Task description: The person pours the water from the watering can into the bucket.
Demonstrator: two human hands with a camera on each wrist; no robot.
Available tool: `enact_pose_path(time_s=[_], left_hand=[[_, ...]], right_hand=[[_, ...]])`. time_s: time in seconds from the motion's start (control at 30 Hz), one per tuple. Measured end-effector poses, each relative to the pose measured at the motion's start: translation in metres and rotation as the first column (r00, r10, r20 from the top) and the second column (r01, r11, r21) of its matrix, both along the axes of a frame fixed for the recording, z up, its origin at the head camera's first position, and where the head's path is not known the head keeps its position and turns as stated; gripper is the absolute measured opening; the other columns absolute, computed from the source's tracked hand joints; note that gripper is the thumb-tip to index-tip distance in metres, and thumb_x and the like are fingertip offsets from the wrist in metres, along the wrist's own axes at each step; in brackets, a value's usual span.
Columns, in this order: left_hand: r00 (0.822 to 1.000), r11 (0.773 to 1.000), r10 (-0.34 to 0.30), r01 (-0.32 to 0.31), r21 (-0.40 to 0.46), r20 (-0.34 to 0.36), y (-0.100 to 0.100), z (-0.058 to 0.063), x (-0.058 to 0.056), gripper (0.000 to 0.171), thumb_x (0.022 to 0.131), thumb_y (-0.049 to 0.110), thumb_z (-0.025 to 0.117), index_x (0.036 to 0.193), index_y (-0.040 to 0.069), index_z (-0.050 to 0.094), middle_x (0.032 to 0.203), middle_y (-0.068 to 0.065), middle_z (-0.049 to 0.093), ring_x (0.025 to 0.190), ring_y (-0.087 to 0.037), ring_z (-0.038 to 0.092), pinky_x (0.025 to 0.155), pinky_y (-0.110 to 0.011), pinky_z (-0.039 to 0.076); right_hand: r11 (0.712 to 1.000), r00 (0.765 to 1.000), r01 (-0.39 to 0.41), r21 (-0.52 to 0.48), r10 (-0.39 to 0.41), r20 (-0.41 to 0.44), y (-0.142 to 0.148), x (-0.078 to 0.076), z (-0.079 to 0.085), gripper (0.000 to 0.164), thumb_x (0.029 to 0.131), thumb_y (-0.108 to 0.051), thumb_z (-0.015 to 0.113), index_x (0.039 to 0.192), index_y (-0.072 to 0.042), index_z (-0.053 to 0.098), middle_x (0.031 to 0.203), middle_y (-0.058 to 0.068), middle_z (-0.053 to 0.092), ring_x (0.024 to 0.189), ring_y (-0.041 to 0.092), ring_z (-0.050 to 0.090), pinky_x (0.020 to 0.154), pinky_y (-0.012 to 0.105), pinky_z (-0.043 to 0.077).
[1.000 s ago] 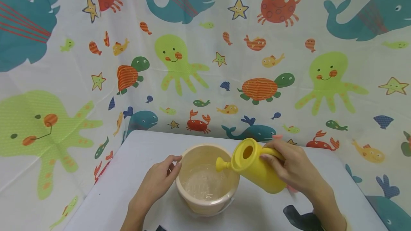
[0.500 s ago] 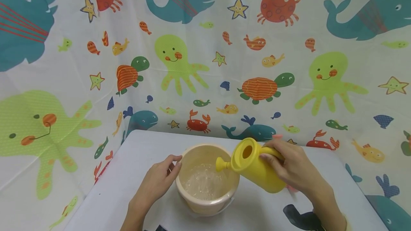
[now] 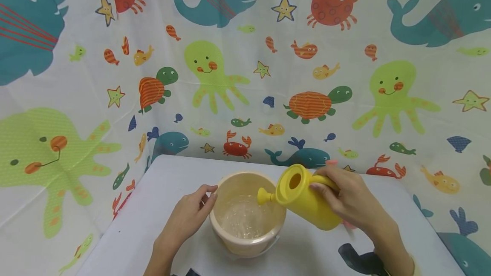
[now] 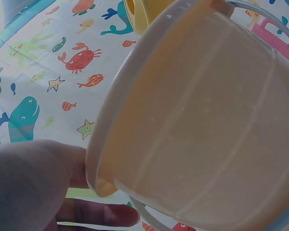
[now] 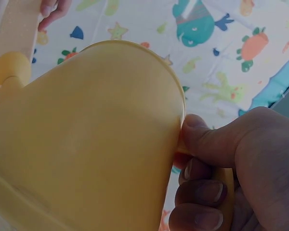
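Note:
A cream bucket point(image 3: 249, 248) stands upright on the table, with rippling water point(image 3: 245, 218) inside it. My left hand point(image 3: 189, 212) holds the bucket's left rim; in the left wrist view part of that hand point(image 4: 33, 178) is hidden behind the rim. Tilted over the bucket's right side is a yellow watering can point(image 3: 308, 201), its round spout head inside the opening. My right hand point(image 3: 354, 197) grips the can's handle, fingers curled round it, as the right wrist view point(image 5: 221, 183) also shows. A stream from the spout is too faint to make out.
A pink object point(image 4: 274, 41) lies on the right, mostly hidden behind the watering can and right hand in the head view. The white table point(image 3: 172, 173) ends at a curtain point(image 3: 230, 93) printed with sea animals. A black strap point(image 3: 360, 261) is at the right wrist.
Ripples on the water in the bucket have shifted. Both hands, the bucket and the watering can hold the same positions.

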State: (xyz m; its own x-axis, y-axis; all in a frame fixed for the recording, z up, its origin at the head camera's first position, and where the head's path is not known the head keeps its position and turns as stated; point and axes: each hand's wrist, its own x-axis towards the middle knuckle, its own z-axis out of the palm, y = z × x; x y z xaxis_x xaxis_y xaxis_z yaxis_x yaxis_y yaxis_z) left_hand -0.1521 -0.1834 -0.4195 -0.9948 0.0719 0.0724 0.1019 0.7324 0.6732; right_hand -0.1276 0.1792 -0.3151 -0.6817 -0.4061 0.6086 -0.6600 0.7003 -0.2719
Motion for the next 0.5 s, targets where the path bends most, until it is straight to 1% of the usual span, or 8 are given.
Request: enact_pose_path(time_s=[0.2,0.4,0.5], left_hand=[[1.0,1.0,-0.002,0.002,0.003,-0.004,-0.0005,-0.0005,-0.0002,0.031,0.1,0.034,0.059,0.129,0.022,0.064,0.077,0.009,0.063,0.069,-0.009,0.053,0.06,-0.02,0.048],[1.0,1.0,-0.019,0.019,0.003,-0.02,-0.001,-0.0004,0.0001,0.031,0.101,0.035,0.058,0.128,0.022,0.064,0.076,0.009,0.062,0.067,-0.008,0.051,0.058,-0.02,0.046],[1.0,1.0,-0.018,0.018,0.004,-0.014,-0.0012,-0.001,-0.0005,0.03,0.101,0.034,0.058,0.128,0.022,0.064,0.075,0.009,0.062,0.067,-0.008,0.052,0.058,-0.02,0.047]], right_hand=[[1.0,1.0,-0.004,0.004,0.004,-0.013,0.0,-0.0009,0.0003,0.03,0.076,-0.002,0.083,0.098,-0.013,0.066,0.087,-0.012,0.066,0.073,0.0,0.056,0.069,0.018,0.054],[1.0,1.0,-0.008,0.004,0.008,-0.007,-0.0003,-0.0009,0.0005,0.03,0.076,-0.002,0.083,0.098,-0.013,0.066,0.087,-0.012,0.066,0.073,0.001,0.056,0.069,0.018,0.054],[1.0,1.0,-0.001,0.009,0.001,-0.004,-0.0004,-0.0003,0.0006,0.03,0.076,-0.002,0.083,0.098,-0.013,0.066,0.087,-0.012,0.066,0.074,0.0,0.056,0.069,0.019,0.055]])
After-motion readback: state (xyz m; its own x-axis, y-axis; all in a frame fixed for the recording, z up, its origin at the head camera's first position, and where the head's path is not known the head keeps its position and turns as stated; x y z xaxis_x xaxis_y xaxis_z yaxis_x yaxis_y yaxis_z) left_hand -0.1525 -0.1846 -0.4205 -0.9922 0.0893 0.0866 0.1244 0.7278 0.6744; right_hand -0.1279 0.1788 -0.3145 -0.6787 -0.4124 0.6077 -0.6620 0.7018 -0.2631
